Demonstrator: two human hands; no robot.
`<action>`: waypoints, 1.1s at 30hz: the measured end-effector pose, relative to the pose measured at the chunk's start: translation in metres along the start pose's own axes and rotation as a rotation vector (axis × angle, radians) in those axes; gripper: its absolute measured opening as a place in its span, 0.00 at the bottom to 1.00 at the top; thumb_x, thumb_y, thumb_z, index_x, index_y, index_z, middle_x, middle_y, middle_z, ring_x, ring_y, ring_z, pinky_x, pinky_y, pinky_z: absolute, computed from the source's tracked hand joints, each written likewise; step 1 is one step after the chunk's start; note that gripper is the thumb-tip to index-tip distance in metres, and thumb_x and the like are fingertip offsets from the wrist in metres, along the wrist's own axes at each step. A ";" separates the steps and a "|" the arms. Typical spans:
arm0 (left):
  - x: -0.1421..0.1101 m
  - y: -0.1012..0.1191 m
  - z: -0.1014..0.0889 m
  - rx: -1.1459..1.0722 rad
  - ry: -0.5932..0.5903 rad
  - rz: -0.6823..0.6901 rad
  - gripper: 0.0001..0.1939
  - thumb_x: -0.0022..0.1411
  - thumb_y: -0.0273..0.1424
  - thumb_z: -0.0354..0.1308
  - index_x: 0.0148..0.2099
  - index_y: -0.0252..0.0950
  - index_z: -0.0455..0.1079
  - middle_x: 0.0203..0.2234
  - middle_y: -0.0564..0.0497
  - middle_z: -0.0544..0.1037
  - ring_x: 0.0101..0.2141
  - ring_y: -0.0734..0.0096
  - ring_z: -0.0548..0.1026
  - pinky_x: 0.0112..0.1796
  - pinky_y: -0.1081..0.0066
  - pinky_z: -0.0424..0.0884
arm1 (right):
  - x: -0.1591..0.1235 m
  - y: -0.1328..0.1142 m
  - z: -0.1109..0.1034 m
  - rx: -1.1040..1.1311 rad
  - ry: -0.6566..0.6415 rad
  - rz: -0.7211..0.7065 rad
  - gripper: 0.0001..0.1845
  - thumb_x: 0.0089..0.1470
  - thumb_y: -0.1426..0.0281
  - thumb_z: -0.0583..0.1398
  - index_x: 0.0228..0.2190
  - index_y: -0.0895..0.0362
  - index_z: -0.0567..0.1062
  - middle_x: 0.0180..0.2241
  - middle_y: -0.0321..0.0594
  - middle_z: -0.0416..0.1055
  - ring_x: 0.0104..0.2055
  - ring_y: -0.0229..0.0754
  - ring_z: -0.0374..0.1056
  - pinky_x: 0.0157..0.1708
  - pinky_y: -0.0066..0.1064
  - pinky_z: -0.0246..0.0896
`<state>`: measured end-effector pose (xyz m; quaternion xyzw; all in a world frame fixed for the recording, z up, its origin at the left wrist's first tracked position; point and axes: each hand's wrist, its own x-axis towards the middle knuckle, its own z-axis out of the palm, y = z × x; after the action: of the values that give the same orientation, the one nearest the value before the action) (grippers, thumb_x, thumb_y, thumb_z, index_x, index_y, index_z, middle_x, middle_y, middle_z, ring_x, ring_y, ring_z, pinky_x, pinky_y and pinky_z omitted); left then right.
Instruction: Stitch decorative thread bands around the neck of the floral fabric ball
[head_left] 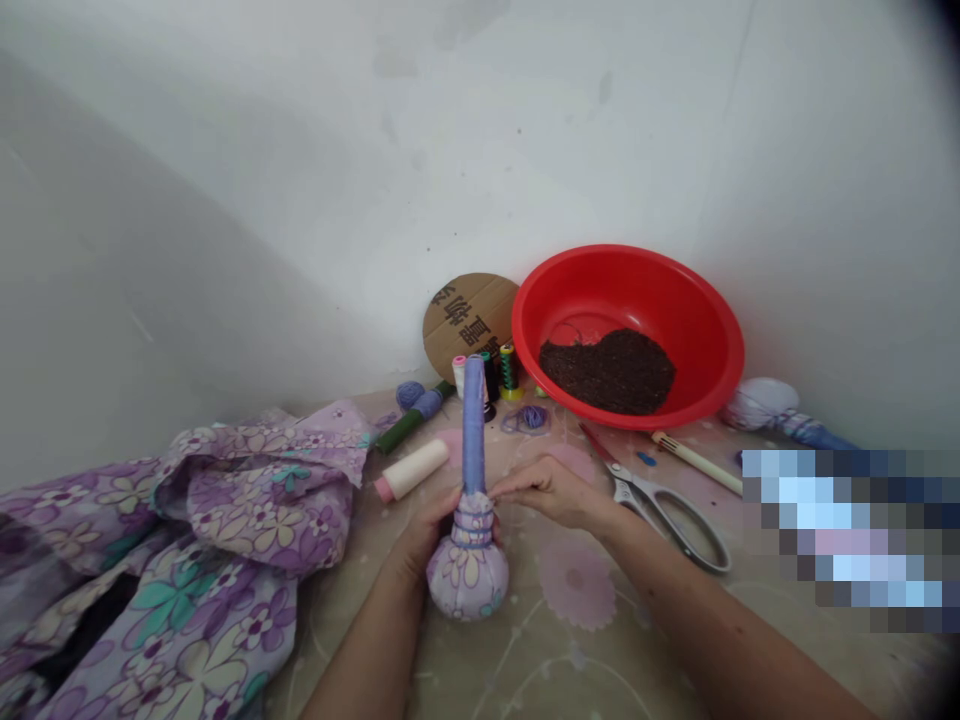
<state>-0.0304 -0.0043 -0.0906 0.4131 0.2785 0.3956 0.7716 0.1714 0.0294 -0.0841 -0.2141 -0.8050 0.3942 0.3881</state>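
Note:
A stick [473, 430] wrapped in purple-blue strip stands upright with a stuffed floral cloth ball [469, 580] at its lower end. Purple thread [472, 528] is wound in several turns around the gathered neck of the cloth. My left hand [433, 530] is closed around the neck from the left and behind, its fingers partly hidden by the ball. My right hand [551, 488] comes from the right, fingers together, with its fingertips at the gathered cloth just above the winding. Whether thread or cloth lies between those fingertips is too small to tell.
Floral fabric [247, 540] lies heaped at left. Behind are a white thread cone [412, 470], upright spools [508, 372], a cardboard disc [469, 315] and a red basin [712, 340] holding dark grains [611, 370]. Scissors [667, 515], a pale rod [697, 465] and another cloth-headed stick [765, 402] lie right.

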 end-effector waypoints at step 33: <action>0.000 0.011 0.020 0.086 0.194 0.093 0.08 0.46 0.32 0.64 0.30 0.35 0.73 0.21 0.52 0.79 0.32 0.60 0.78 0.28 0.70 0.72 | 0.001 -0.031 0.022 -0.390 0.116 0.111 0.13 0.49 0.76 0.58 0.39 0.56 0.69 0.23 0.31 0.69 0.25 0.35 0.63 0.27 0.24 0.54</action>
<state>-0.0198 -0.0085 -0.0708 0.4183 0.3490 0.4567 0.7033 0.1524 0.0014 -0.0675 -0.3515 -0.8293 0.2388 0.3629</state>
